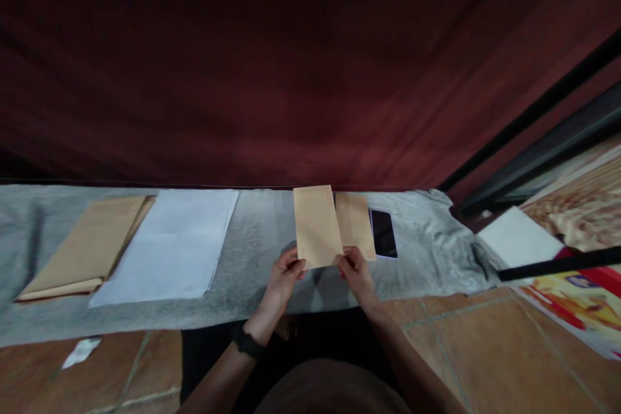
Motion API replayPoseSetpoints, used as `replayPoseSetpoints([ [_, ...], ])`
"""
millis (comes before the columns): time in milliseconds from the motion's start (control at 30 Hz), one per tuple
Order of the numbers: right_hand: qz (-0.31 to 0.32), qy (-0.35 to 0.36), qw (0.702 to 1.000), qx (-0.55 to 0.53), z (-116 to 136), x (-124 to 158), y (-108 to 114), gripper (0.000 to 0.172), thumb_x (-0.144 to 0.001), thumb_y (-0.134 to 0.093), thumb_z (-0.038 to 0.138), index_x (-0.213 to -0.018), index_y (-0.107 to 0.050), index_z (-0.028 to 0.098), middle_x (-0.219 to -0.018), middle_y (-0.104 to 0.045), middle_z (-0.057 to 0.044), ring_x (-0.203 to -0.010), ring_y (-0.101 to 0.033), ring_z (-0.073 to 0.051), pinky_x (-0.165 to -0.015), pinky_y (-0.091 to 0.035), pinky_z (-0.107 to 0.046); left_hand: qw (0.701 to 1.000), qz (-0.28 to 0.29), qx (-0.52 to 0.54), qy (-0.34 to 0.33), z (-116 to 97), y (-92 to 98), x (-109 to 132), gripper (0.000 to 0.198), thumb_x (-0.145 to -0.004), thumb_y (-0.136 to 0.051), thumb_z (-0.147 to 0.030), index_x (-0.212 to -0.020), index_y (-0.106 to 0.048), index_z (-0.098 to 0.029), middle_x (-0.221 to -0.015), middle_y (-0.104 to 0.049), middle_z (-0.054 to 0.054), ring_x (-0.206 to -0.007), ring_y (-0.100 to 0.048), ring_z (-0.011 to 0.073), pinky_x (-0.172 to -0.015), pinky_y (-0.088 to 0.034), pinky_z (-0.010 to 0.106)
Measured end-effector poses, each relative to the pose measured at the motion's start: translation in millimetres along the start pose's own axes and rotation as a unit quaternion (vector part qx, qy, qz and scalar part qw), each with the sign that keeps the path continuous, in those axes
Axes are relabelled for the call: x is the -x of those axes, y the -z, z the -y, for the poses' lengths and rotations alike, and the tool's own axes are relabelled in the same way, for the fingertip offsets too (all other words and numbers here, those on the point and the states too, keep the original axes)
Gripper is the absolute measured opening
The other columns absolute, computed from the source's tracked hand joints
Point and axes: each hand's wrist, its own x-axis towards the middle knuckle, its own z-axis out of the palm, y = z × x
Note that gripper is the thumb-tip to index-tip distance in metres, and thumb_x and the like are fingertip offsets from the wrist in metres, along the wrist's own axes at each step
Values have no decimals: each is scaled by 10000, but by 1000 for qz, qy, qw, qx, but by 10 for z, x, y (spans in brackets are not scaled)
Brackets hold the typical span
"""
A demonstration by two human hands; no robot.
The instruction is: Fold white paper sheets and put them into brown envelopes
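Note:
A small tan paper envelope (317, 226) is held up in front of me by its two lower corners. My left hand (286, 272) pinches the lower left corner between thumb and fingers, and a dark band circles that wrist. At the lower right corner, my right hand (356, 272) grips the same envelope. Partly behind it, to the right, a second tan envelope (356, 226) lies on the grey cloth (257, 239). A dark-screened phone (384, 234) rests just right of that envelope.
Left of my hands lies a stack of white paper (169, 246), beside large brown envelopes (87, 249). A dark red curtain (291, 77) hangs behind the cloth. On the right are black bars (563, 265) and a colourful box (582, 301). A white scrap (81, 352) lies on the tiled floor (466, 343).

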Motion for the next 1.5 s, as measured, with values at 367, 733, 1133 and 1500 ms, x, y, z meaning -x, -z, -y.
replayPoseSetpoints([
  [367,-128,4,983,133,-90,-103,815,451,-826,-627,570,-1072,-600,194,-612,-591,50,-510,-575,-161,-486,-455,-258,979,72,-176,-72,89,-902,-437,316,-739,-664,-162,-1048,-733,-166,-684,-688,-10,-623,-625,140,-609,-465,241],
  [733,-148,-3,955,256,-149,-59,840,410,-835,-569,513,-1108,-654,219,-733,-695,-16,-594,-661,-201,-532,-496,-282,961,49,-262,-76,223,-962,-411,298,-808,-639,-127,-1094,-699,-181,-714,-678,-23,-650,-641,127,-665,-483,238],
  [1133,-117,-17,941,316,-111,-119,840,440,-849,-569,496,-1204,-619,240,-828,-720,-25,-708,-698,-223,-625,-498,-298,956,25,-278,-89,213,-1009,-347,365,-837,-609,-129,-1193,-645,-197,-763,-663,-14,-711,-638,141,-707,-483,248],
  [1500,-82,18,905,417,-156,11,840,525,-912,-547,365,-1408,-505,196,-947,-767,-75,-850,-729,-254,-703,-515,-314,951,26,-286,-114,201,-996,-301,483,-802,-614,-103,-1278,-601,-189,-970,-698,41,-873,-661,176,-839,-511,305],
])
